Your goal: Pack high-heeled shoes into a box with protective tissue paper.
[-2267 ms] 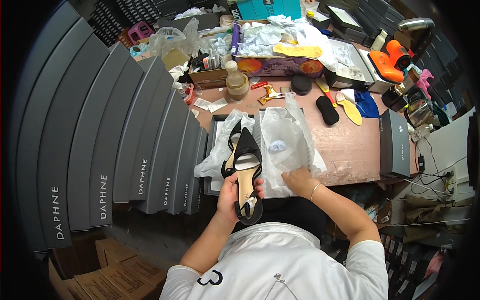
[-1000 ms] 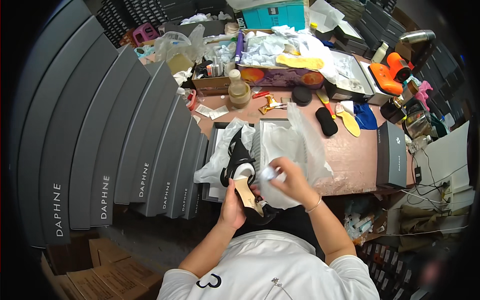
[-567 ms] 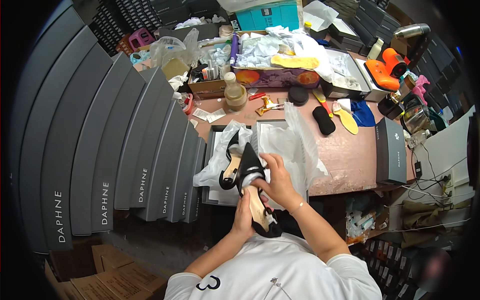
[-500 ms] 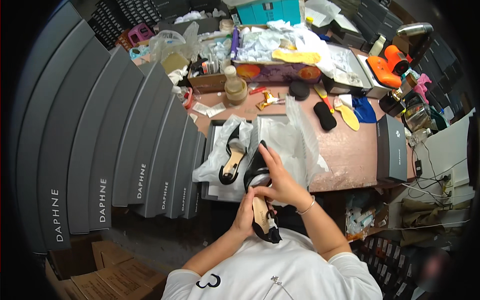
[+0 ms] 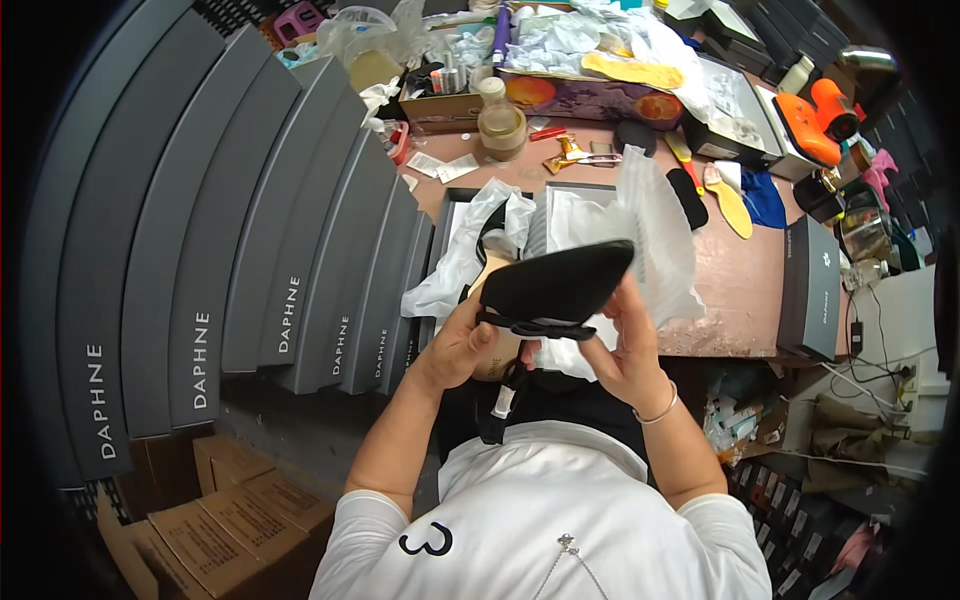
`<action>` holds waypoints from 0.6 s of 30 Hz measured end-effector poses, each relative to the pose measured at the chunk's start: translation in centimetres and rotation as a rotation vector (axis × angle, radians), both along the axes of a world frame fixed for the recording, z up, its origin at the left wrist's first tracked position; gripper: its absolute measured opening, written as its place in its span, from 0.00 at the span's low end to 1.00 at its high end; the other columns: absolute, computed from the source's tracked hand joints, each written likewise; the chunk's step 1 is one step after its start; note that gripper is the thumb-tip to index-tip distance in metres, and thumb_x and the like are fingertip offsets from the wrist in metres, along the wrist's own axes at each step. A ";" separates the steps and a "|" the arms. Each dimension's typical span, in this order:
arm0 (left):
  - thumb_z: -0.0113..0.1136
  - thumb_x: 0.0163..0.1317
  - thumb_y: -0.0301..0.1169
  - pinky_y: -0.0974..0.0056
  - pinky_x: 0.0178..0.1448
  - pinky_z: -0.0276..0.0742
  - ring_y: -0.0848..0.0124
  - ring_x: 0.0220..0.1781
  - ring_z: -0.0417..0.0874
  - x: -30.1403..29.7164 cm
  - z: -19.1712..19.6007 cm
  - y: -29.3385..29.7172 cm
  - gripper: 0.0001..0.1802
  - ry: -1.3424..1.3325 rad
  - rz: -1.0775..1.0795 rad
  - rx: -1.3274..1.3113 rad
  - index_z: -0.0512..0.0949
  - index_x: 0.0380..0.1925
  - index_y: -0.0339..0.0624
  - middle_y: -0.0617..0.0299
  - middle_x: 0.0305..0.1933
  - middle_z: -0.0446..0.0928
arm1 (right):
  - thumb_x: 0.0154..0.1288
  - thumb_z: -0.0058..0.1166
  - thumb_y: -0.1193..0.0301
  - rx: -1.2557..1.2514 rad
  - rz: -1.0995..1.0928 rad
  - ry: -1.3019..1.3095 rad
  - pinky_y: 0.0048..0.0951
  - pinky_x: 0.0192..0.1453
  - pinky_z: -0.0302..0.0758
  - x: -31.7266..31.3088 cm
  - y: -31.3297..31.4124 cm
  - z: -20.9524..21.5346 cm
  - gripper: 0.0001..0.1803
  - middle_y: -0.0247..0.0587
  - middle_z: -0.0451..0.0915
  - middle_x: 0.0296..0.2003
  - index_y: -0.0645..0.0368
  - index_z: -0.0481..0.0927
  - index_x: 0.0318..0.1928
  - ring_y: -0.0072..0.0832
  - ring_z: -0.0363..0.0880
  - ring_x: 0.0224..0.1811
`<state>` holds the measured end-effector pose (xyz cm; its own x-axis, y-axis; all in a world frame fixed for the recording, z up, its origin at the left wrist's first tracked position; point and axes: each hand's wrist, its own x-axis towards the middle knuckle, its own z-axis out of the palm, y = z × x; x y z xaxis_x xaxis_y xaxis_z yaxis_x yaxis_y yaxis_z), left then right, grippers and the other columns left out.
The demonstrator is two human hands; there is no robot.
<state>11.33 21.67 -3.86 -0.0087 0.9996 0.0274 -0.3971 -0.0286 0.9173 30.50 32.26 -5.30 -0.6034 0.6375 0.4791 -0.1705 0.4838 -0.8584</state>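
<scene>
A black pointed-toe shoe with a bow-like band and a pale insole is held up in front of me, its toe pointing right. My left hand is closed on its left side, and my right hand grips it near the toe. A strap with a white wrapping hangs at the lower end. Behind it is an open grey shoebox lined with white tissue paper. The matching black shoe lies there in tissue, partly hidden by the held one.
Tall stacks of dark grey shoeboxes rise on my left. A closed shoebox stands at the table's right end. Farther back are a glass bottle, a yellow insole, a black pad and a paper-filled carton.
The shoe has been raised and turned, its toe swinging from pointing away to pointing right. My right hand has shifted to the toe end. The view has tilted downward.
</scene>
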 end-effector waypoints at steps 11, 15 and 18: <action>0.36 0.72 0.55 0.67 0.62 0.68 0.74 0.58 0.72 5.9 -3.2 3.3 0.32 -0.407 0.093 -0.234 0.65 0.62 0.39 0.60 0.55 0.73 | 0.52 0.50 0.79 0.665 -0.128 -0.578 0.60 0.73 0.43 1.1 -0.1 0.5 0.29 0.44 0.60 0.67 0.42 0.78 0.56 0.52 0.49 0.73; 0.42 0.74 0.40 0.65 0.64 0.65 0.73 0.58 0.72 1.8 -3.3 2.8 0.22 0.493 -0.035 -0.205 0.72 0.55 0.33 0.60 0.56 0.74 | 0.56 0.52 0.74 0.663 -0.061 -0.476 0.54 0.71 0.55 3.7 3.4 -0.6 0.24 0.39 0.67 0.63 0.43 0.79 0.55 0.48 0.56 0.70; 0.48 0.51 0.15 0.54 0.64 0.69 0.49 0.58 0.74 -4.8 -4.6 2.2 0.22 1.280 0.321 0.016 0.77 0.47 0.32 0.44 0.50 0.77 | 0.55 0.53 0.74 0.416 0.043 -0.655 0.47 0.69 0.60 3.3 4.1 -2.6 0.21 0.39 0.74 0.56 0.48 0.80 0.51 0.43 0.61 0.68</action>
